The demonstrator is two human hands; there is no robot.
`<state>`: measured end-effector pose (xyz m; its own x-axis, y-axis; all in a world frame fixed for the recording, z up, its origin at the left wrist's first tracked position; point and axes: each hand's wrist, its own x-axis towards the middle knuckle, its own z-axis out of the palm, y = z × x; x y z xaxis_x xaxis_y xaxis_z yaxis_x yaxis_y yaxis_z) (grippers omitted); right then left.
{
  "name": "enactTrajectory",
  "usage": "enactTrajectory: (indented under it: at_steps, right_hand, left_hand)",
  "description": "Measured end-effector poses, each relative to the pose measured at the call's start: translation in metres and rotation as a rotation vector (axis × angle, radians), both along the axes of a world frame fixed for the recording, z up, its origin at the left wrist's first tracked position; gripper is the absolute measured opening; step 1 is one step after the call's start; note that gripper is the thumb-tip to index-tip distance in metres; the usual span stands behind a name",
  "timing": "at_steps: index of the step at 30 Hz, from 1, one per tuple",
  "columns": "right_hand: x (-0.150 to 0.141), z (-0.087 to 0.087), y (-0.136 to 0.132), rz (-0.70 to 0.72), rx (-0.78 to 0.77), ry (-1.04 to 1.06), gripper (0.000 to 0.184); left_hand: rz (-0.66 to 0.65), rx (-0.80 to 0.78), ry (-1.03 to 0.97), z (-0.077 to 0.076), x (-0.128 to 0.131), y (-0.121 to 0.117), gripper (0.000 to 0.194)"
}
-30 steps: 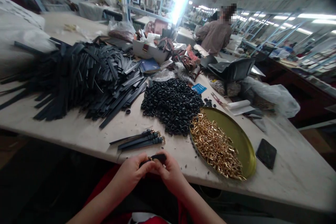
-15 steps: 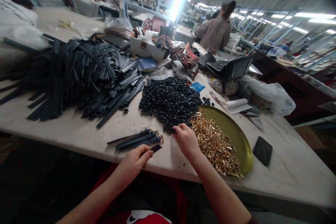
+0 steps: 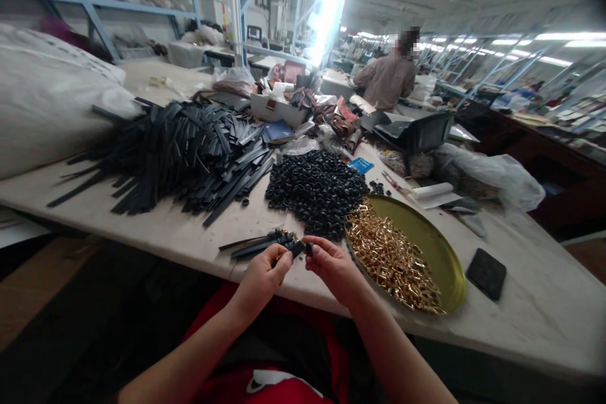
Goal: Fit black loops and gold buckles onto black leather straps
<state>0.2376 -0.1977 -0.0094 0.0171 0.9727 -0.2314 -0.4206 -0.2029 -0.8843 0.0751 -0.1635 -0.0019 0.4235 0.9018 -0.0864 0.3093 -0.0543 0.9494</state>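
Observation:
My left hand (image 3: pixel 269 270) is closed on a black strap (image 3: pixel 297 249), whose end sticks out past the thumb toward the right. Between the thumb and fingers of my right hand (image 3: pixel 334 267) is a small black loop (image 3: pixel 309 249), held close to the strap's end. Just behind both hands lies a heap of black loops (image 3: pixel 317 189). Beyond my left hand, a few straps with gold buckles (image 3: pixel 255 245) lie together. To the right of my right hand, many gold buckles (image 3: pixel 392 259) are piled on a round gold-coloured tray (image 3: pixel 442 246).
A large pile of black strips (image 3: pixel 184 151) covers the table's left side, beside a big white sack (image 3: pixel 57 107). A dark phone-like slab (image 3: pixel 486 273) lies right of the tray. Scissors (image 3: pixel 395 180), plastic bags and scraps lie farther back. A person (image 3: pixel 388 79) stands beyond the table.
My right hand has come away from the loop heap toward my left hand, now with a loop in its fingers. The strap's end and the loop are now close together. The camera view has shifted.

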Motion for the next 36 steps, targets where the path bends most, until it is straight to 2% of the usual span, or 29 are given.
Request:
enactTrajectory:
  at_steps: [3, 6, 10, 14, 19, 24, 26, 30, 36]
  right_hand:
    - [-0.014, 0.001, -0.008, -0.046, -0.054, 0.216, 0.027]
    - [-0.02, -0.003, -0.011, -0.086, -0.033, 0.211, 0.025]
    - [-0.026, -0.009, -0.011, -0.099, 0.029, 0.034, 0.023]
    - [-0.031, -0.015, -0.007, -0.162, 0.066, -0.167, 0.02]
    - [-0.033, -0.028, -0.005, -0.173, 0.089, -0.293, 0.024]
    - [-0.037, -0.03, -0.004, -0.128, 0.192, -0.49, 0.021]
    - [-0.037, -0.029, 0.002, -0.123, 0.155, -0.404, 0.022]
    - [-0.031, -0.03, 0.017, -0.104, -0.03, -0.104, 0.026]
    - [-0.026, -0.04, 0.018, -0.122, -0.125, -0.089, 0.021]
  left_hand:
    - [0.003, -0.08, -0.059, -0.003, -0.002, -0.005, 0.028]
    - [0.004, -0.174, -0.108, -0.008, -0.006, -0.008, 0.028]
    - [0.035, -0.262, -0.127, -0.014, -0.007, -0.007, 0.027]
    - [0.032, -0.284, -0.096, -0.02, -0.005, -0.005, 0.028]
    - [-0.078, -0.128, 0.043, -0.022, -0.012, 0.004, 0.028]
    - [-0.247, -0.091, 0.155, -0.015, -0.015, 0.016, 0.026]
    - [-0.252, -0.062, 0.143, -0.014, -0.013, 0.017, 0.027]
    - [-0.179, -0.005, 0.177, -0.018, -0.008, 0.016, 0.029]
    - [-0.136, 0.065, 0.233, -0.026, 0.001, 0.015, 0.029]
